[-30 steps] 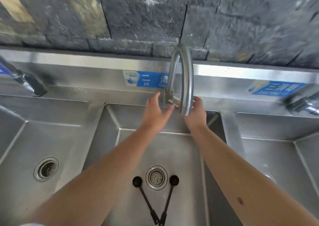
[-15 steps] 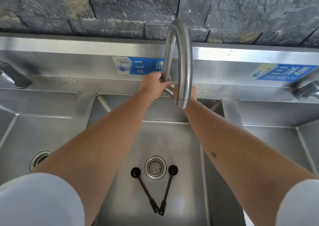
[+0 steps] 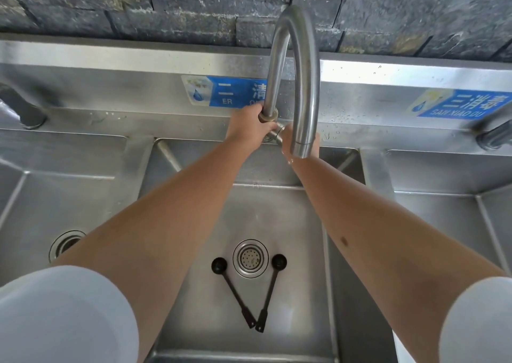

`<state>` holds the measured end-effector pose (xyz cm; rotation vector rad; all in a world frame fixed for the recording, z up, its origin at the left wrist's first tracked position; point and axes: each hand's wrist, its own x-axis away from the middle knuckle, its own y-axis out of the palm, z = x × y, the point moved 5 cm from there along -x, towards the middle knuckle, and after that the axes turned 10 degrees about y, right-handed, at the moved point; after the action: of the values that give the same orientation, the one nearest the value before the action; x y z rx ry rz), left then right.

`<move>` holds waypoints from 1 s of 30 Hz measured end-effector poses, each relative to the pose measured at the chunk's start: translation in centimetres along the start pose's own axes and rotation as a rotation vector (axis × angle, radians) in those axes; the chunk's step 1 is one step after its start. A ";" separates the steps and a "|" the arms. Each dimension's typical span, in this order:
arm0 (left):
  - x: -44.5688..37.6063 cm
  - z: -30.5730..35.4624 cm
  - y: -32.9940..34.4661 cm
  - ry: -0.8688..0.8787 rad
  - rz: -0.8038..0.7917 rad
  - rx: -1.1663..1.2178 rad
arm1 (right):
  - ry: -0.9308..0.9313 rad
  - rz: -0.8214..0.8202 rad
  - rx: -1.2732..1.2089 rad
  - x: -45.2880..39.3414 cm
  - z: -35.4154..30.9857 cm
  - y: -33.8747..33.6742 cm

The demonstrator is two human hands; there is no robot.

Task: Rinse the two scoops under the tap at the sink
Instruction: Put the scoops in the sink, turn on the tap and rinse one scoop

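Two black long-handled scoops lie on the floor of the middle sink basin, their handles meeting in a V. The left scoop and the right scoop have their bowls on either side of the round drain. A tall curved steel tap rises at the back of the basin. My left hand is closed around the base of the tap. My right hand is behind the spout at the valve handle, mostly hidden. No water stream shows.
Two more steel basins flank the middle one, the left basin with its own drain. Other taps stand at the far left and far right. Blue labels are stuck on the steel backsplash below a dark stone wall.
Both hands moved from just touching the tap base to gripping it. My head has come forward and down, so my white sleeves now fill the lower corners. The scoops have not moved.
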<state>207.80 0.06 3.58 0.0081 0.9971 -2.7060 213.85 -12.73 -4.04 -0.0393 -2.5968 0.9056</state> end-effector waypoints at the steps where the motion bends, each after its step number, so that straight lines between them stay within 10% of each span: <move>1: 0.3 -0.4 0.2 -0.013 -0.010 0.027 | -0.014 -0.036 -0.057 0.5 -0.2 -0.2; 13: 23.2 -7.9 13.0 -0.641 -0.310 0.343 | 0.308 -0.328 0.320 14.8 18.0 2.4; 19: 30.3 -11.1 17.4 -0.672 -0.453 0.257 | 0.586 -0.387 0.189 19.6 27.9 4.6; 30: 33.2 -15.3 22.6 -0.636 -0.465 0.166 | 0.569 -0.357 0.176 19.0 35.1 8.0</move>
<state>179.82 -14.58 -25.58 -1.0985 0.6262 -2.8456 182.61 -24.33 -27.30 0.1833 -1.9143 0.8366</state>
